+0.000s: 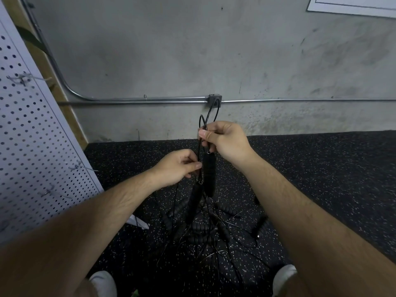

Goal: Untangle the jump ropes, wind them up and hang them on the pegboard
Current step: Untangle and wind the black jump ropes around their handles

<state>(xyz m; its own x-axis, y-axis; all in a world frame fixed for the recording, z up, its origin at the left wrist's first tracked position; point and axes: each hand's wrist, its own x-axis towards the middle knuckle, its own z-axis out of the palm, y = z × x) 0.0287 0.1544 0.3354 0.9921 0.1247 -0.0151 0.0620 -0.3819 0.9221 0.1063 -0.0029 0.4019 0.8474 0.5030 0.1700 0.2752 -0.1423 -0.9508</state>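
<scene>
A white pegboard (pixel 32 146) leans along the left edge of the floor (pixel 321 168), with wire hooks (pixel 21 79) sticking out of its holes. Nothing hangs on the hooks that show. Behind it, a metal pipe (pixel 150 100) curves down the concrete wall (pixel 171 50) and runs level to a small grey box (pixel 215 99).

The left hand (pixel 177 168) is raised over the middle of the floor. Its fingers are curled, and the thumb and forefinger are pinched together on a thin black cord (pixel 198 151) just beside a hanging black handle (pixel 209 174). A second ribbed handle (pixel 196 196) dangles slightly lower and to the left, partly behind the first.

The right hand (pixel 225 140) is higher and close by. Its thumb is pressed against the bent fingers, clamping several strands of the cord. Loops of it rise above the knuckles in front of the grey box.

Below both hands, the rest of the jump ropes (pixel 205 230) lie in a knotted heap on the black speckled floor near its front edge, with handles and cords crossing one another. Strands run up from the heap to the hands. I can't tell how many ropes there are.

Two pale shoes (pixel 105 284) show at the bottom, one on each side of the heap. A white panel (pixel 353 5) sits high on the wall at the right.
</scene>
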